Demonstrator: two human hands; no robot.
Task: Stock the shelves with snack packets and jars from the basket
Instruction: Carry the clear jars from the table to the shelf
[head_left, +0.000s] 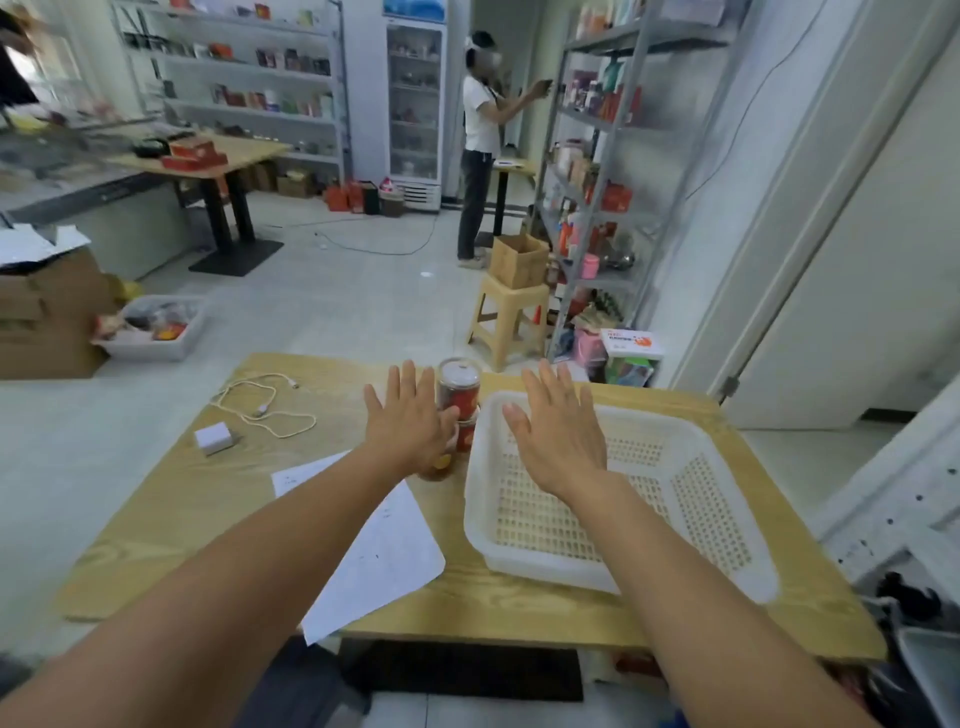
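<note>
1. The shelves (597, 171) stand beyond the tabletop, to the right, carrying bottles and boxes. A second person (480, 130) stands at their far end. A stool (511, 322) with a cardboard box (519, 260) on it stands just beside the unit. The floor to the left of the stool is open.

2. The tabletop (218, 519) lies directly below me. Bare wood shows along its left side.

3. The white perforated basket (519, 564) occupies the right half of the tabletop. Its right rim lies near the right edge.

4. A paper sheet (384, 551) lies left of the basket. Its near corner overhangs the near edge of the tabletop.

5. My right hand (558, 431) is released: palm down, fingers straight and spread. It hovers over the basket's far-left corner and grasps nothing.

6. My left hand (408, 421) is likewise flat and spread, holding nothing. Its thumb overlaps the stack of jars (458, 389); I cannot tell whether it touches.

7. The red-labelled jars stand upright between my hands, just outside the basket's left wall.

8. A coiled cable (260, 405) and a white charger block (213, 437) lie at the far left, well apart from my hands.
</note>
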